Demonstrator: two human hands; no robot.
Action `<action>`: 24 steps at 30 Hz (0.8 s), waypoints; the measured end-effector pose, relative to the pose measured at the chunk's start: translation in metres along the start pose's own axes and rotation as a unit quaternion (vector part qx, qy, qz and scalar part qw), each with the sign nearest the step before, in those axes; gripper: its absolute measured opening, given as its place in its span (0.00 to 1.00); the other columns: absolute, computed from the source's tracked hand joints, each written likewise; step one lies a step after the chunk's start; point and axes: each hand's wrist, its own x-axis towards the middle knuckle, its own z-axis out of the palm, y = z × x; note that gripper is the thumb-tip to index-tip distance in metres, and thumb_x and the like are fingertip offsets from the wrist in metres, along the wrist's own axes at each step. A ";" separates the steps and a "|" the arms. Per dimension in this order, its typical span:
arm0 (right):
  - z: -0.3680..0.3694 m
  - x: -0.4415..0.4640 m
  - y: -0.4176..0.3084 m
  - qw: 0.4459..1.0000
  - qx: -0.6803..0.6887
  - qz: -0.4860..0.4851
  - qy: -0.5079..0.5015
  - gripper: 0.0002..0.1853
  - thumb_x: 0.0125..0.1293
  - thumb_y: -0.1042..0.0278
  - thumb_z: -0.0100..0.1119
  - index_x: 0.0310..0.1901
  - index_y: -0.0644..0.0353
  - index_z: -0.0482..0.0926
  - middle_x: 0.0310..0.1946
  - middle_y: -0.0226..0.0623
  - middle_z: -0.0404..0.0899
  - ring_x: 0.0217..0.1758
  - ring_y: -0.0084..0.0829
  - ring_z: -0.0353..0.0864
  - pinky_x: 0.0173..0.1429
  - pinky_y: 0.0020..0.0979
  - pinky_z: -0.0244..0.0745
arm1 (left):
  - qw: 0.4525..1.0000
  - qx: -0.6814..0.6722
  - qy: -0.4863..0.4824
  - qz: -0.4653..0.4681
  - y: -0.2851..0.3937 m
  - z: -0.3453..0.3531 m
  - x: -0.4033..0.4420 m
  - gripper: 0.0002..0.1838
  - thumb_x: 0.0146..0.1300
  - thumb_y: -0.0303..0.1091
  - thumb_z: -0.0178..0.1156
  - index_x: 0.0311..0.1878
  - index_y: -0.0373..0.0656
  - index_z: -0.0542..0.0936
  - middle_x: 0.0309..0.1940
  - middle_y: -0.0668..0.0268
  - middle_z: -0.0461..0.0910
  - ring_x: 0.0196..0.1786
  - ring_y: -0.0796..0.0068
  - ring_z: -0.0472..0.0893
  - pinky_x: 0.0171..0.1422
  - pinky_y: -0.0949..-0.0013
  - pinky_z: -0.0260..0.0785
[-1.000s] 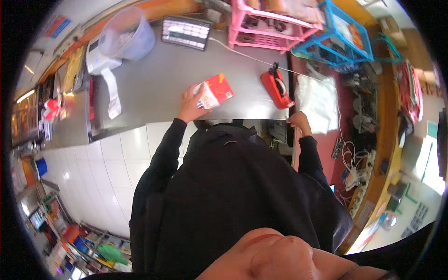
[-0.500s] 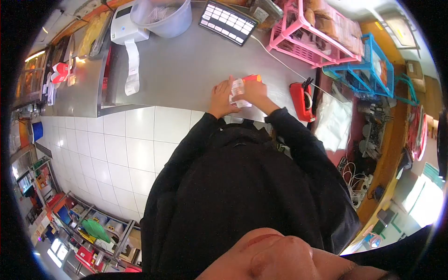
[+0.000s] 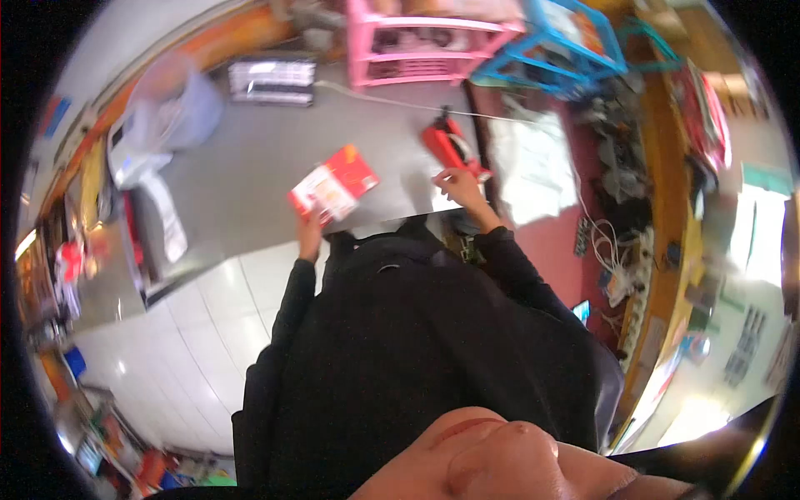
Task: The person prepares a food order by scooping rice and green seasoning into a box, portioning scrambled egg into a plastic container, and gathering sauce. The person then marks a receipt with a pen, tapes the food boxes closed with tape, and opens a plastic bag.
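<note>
A flat red box [image 3: 357, 171] with a white printed label [image 3: 327, 193] across it lies at a slant near the front edge of the metal counter. My left hand [image 3: 310, 229] grips its near corner, thumb on top. To the right, my right hand [image 3: 462, 190] is just off the counter's surface with its fingers curled in a pinch; blur hides what is between them, if anything. Close beyond that hand stands a red tape dispenser [image 3: 450, 146] with a pale roll.
A tablet-like keypad [image 3: 272, 81] stands at the back, with a cable running right. Left are a clear tub [image 3: 175, 108] and a white label printer [image 3: 129, 154] with a paper strip [image 3: 165, 218]. A pink rack [image 3: 408, 71], a blue rack [image 3: 542, 58] and white plastic bags [image 3: 533, 171] are on the right.
Both hands were together on the box, pressing the label. My right hand has left it and moved right towards the tape dispenser; my left keeps hold. The view has turned right.
</note>
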 end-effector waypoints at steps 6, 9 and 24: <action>-0.160 -0.012 0.095 0.918 -0.054 -0.048 0.389 0.08 0.63 0.69 0.55 0.36 0.58 0.84 0.29 0.44 0.84 0.31 0.38 0.84 0.38 0.37 0.75 | 0.999 0.047 0.017 0.013 0.004 0.022 0.047 0.35 0.73 0.60 0.36 0.67 0.37 0.64 0.57 0.60 0.74 0.56 0.69 0.77 0.59 0.65 0.70; -0.206 0.018 0.142 0.905 -0.133 -0.064 0.399 0.08 0.63 0.69 0.54 0.38 0.56 0.84 0.32 0.47 0.83 0.36 0.46 0.83 0.42 0.41 0.77 | 0.989 0.102 0.098 0.047 -0.003 0.032 0.079 0.37 0.73 0.60 0.36 0.67 0.34 0.63 0.60 0.57 0.73 0.59 0.63 0.75 0.63 0.63 0.66; -0.204 0.048 0.163 0.889 -0.074 -0.200 0.406 0.08 0.66 0.66 0.55 0.37 0.59 0.82 0.35 0.41 0.82 0.38 0.38 0.81 0.43 0.35 0.74 | 0.874 0.242 0.326 0.267 0.026 0.092 -0.009 0.29 0.76 0.49 0.37 0.64 0.32 0.68 0.59 0.50 0.71 0.61 0.58 0.71 0.66 0.59 0.62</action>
